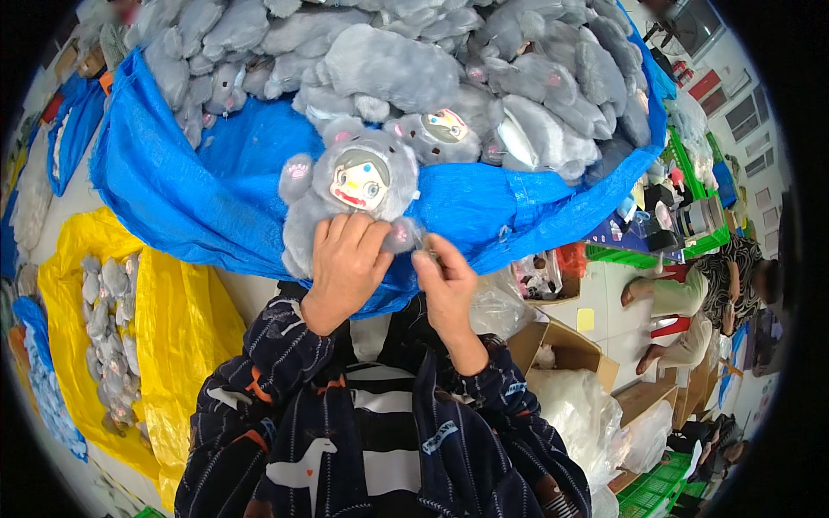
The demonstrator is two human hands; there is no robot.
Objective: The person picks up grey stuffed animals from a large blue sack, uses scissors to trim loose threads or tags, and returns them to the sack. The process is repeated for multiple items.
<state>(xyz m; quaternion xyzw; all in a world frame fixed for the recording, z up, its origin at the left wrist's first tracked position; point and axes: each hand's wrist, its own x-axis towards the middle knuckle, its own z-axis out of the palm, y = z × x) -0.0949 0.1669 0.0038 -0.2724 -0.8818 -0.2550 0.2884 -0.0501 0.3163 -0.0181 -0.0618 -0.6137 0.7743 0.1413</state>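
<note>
"Left hand (344, 259) first: how do we have it?"

"Looking down from the head, we have its fingers close together and bent over the front of the grey toy (393, 168), gripping the fur just below the doll face (360, 186)."

"And our right hand (445, 281)?"

"Thumb and forefinger are pinched together beside the toy's paw (401, 235). Something thin may sit between them, but it is too small for us to tell."

"Where does the toy lie?"

"Face up on the near part of the blue sheet (233, 216), in front of the heap of grey toys (371, 69)."

"What could trip us up?"

"If we tug hard on the right, we might strain a seam at the paw, since our left mostly steadies the middle. Soft fur could also slip under our fingers and let the body twist. Being so near the edge, it might drop toward our lap if our left goes slack."
</note>
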